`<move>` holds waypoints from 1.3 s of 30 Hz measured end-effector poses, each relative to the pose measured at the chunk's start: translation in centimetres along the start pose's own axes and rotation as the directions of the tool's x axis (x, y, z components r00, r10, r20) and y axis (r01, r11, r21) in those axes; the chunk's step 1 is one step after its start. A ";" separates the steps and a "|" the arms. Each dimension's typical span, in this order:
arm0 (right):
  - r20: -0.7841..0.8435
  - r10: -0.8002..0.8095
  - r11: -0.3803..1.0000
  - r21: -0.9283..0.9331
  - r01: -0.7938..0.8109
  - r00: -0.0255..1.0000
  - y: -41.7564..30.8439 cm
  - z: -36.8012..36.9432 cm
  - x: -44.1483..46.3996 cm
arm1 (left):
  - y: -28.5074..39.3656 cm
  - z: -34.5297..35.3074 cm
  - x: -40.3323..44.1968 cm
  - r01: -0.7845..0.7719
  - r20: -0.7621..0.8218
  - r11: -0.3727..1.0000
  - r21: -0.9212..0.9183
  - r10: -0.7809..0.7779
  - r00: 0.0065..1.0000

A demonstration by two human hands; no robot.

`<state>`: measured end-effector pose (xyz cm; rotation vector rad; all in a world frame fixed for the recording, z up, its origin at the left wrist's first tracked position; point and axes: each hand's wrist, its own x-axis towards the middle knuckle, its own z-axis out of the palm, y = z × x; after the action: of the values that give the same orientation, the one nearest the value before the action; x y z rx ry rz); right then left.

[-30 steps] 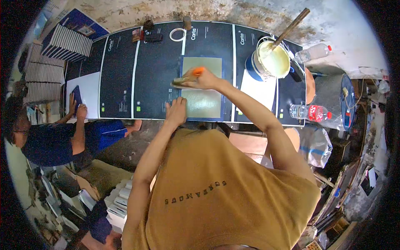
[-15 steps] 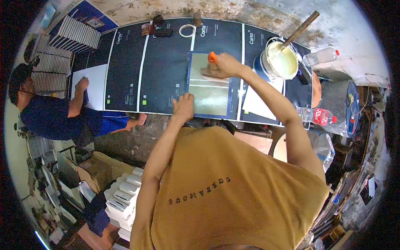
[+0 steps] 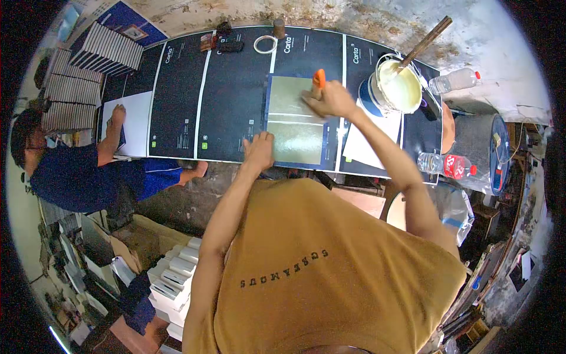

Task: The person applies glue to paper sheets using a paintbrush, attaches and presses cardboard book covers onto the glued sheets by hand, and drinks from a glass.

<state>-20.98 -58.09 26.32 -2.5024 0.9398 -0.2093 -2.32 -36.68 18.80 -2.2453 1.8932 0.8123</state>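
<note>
My right hand (image 3: 331, 100) is closed around an orange-handled brush (image 3: 319, 78) over the upper right of a cover sheet; the brush head is hidden beneath the hand. The cover has a dark blue border (image 3: 325, 154) and a glossy, wet-looking greyish inside (image 3: 295, 143), with pale strips across its middle. My left hand (image 3: 259, 151) lies with fingers stretched out on the cover's lower left edge, holding nothing. Right of the cover stands a bucket of cream paste (image 3: 401, 88) with a wooden stick (image 3: 425, 41) in it.
White sheets (image 3: 368, 144) lie below the bucket. Plastic bottles (image 3: 454, 81) stand at the right end of the black table (image 3: 227, 94). A roll of tape (image 3: 265, 43) lies at the back. Another person (image 3: 76, 177) works at the left beside stacked books (image 3: 106, 50).
My right hand has moved right and slightly down across the cover with the brush, whose handle now points more upright. My left hand stays in place. The other person's head has shifted slightly down.
</note>
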 end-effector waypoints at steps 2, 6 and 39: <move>-0.370 0.177 0.914 0.406 -0.013 0.912 -2.6 4.8 0.0 | 0.1 0.0 0.0 -0.008 0.001 1.000 -0.002 0.008 1.000; -0.481 0.374 0.872 0.473 -0.124 0.793 -3.7 15.1 0.1 | 0.2 -0.1 0.3 -0.015 0.013 0.999 0.030 0.015 1.000; -0.603 0.683 0.730 0.546 -0.411 0.412 5.2 5.5 -20.7 | -1.5 -0.3 1.9 -0.069 0.009 0.996 -0.065 0.070 0.998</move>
<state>-38.07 -46.01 19.41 -1.5786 1.8584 -1.1973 -0.62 -38.15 17.82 -2.2169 1.9779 0.9065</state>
